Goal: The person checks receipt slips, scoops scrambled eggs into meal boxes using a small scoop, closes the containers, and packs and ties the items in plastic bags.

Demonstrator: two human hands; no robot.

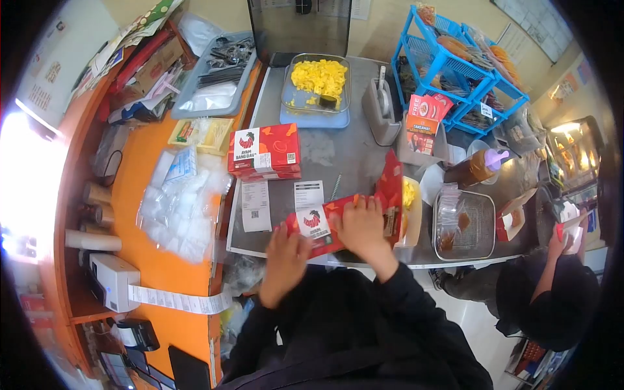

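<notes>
At the counter's front edge lies a red cardboard food box with a white rooster label, its flap raised at the right end. My left hand grips the box's left end, fingertips over the edge. My right hand has its fingers bent over the upper side near the raised flap. Just right of the flap, an open box with yellow food inside is partly hidden. Closed red boxes are stacked farther back, and two printed receipts, one left and one right, lie before them.
A glass tray of yellow food stands at the back. On the right are a wire basket, a sauce bottle and blue racks. A receipt printer sits left. A co-worker stands at the far right.
</notes>
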